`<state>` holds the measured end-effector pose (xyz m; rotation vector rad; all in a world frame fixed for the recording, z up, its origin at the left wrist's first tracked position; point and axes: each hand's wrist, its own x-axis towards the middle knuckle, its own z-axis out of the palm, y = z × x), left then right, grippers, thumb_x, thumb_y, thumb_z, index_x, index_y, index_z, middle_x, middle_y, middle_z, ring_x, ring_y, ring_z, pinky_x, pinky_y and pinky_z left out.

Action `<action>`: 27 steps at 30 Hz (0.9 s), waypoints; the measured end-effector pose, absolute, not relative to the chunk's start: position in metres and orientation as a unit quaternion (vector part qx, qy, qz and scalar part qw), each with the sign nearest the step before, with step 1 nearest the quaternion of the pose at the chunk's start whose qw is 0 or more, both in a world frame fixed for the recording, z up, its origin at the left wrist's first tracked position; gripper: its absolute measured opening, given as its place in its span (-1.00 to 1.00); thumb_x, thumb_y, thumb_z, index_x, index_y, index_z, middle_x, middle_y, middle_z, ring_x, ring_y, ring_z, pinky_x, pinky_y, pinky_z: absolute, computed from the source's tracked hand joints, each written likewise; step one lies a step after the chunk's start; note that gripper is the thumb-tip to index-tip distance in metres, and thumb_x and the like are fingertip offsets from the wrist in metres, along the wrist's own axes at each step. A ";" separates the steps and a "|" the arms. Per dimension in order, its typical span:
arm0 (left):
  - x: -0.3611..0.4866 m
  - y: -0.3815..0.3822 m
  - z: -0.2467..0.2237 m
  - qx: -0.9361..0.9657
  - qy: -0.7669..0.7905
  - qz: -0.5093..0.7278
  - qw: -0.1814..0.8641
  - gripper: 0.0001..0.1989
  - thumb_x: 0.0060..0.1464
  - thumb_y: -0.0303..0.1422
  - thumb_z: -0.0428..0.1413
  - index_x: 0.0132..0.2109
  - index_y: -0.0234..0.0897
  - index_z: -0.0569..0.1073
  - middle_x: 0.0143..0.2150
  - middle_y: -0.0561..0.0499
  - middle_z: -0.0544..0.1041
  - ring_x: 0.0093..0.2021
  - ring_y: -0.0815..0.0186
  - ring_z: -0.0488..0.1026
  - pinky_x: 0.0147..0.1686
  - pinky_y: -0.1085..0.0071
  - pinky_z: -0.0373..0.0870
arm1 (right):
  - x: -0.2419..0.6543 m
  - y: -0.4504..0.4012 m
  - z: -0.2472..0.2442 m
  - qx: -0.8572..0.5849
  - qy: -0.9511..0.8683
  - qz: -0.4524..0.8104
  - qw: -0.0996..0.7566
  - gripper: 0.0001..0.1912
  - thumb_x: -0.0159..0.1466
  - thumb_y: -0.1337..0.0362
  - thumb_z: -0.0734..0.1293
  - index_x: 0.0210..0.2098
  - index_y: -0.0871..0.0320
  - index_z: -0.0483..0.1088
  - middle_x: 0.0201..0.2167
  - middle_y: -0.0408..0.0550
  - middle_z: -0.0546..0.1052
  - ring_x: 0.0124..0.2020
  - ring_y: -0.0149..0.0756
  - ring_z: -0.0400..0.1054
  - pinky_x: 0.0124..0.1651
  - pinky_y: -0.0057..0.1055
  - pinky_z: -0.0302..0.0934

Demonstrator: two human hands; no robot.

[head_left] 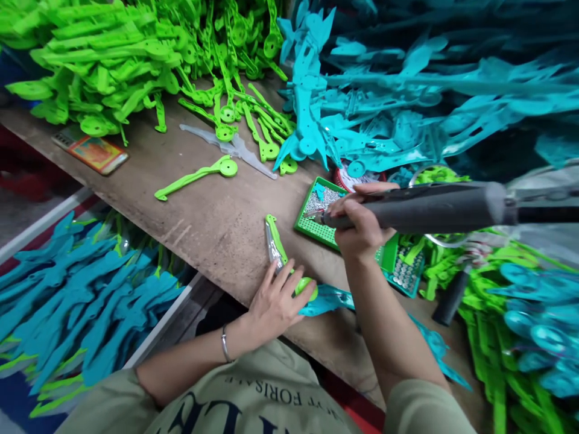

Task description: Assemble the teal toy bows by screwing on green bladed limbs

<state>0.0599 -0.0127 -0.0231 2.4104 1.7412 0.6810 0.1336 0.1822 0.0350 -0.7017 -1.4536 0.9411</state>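
Note:
My right hand point(359, 226) is wrapped round a dark grey powered screwdriver point(434, 207), held nearly level. The tool's tip is over a green perforated tray point(312, 226) full of small silvery screws. My left hand point(280, 299) lies with its fingers spread on a teal plastic part point(332, 299) near the table's front edge. Partly under those fingers, a lime-green lever point(277, 236) with a round end lies beside a clear, blade-like strip point(272, 244) with white marking. My left palm hides part of this piece.
Lime-green levers point(113, 66) are heaped at the back left, teal parts point(407, 120) at the back right. A loose green lever point(194, 178), a phone point(93, 152) and a translucent piece point(233, 146) lie on the table point(190, 223). Teal-and-green pieces point(85, 289) fill a bin at lower left.

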 end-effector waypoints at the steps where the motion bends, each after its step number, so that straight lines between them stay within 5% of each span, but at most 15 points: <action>1: 0.060 -0.013 -0.022 0.789 0.572 0.221 0.049 -0.33 0.08 -0.15 0.36 0.27 -0.25 0.40 0.30 -0.27 0.44 0.38 -0.14 0.31 0.34 -0.18 0.25 | 0.127 0.177 0.035 -0.295 -0.624 0.421 0.589 -0.81 0.21 0.06 0.36 -0.34 0.02 0.37 -0.61 -0.26 0.26 -0.61 -0.35 0.28 -0.42 -0.29 0.32; 9: 0.060 -0.012 -0.021 0.784 0.580 0.219 0.043 -0.34 0.04 -0.11 0.37 0.22 -0.25 0.43 0.30 -0.25 0.43 0.36 -0.09 0.31 0.37 -0.13 0.23 | 0.070 0.161 0.018 -0.301 -0.597 0.511 0.541 -0.69 0.17 0.00 0.39 -0.18 0.00 0.35 -0.57 -0.29 0.25 -0.62 -0.38 0.27 -0.45 -0.32 0.30; 20: 0.061 -0.013 -0.023 0.782 0.583 0.218 0.040 -0.35 0.05 -0.10 0.36 0.22 -0.25 0.43 0.29 -0.25 0.42 0.36 -0.10 0.31 0.37 -0.13 0.22 | 0.063 0.163 0.017 -0.272 -0.605 0.524 0.535 -0.73 0.18 0.06 0.42 -0.25 0.01 0.32 -0.58 -0.30 0.32 -0.64 -0.41 0.28 -0.53 -0.37 0.25; 27: 0.061 -0.013 -0.025 0.782 0.581 0.220 0.052 -0.31 0.05 -0.07 0.36 0.24 -0.25 0.42 0.29 -0.25 0.43 0.38 -0.11 0.29 0.37 -0.13 0.22 | 0.062 0.172 0.013 -0.269 -0.638 0.556 0.461 -0.82 0.09 0.19 0.43 -0.37 0.06 0.36 -0.60 -0.28 0.40 -0.62 -0.40 0.30 -0.50 -0.36 0.30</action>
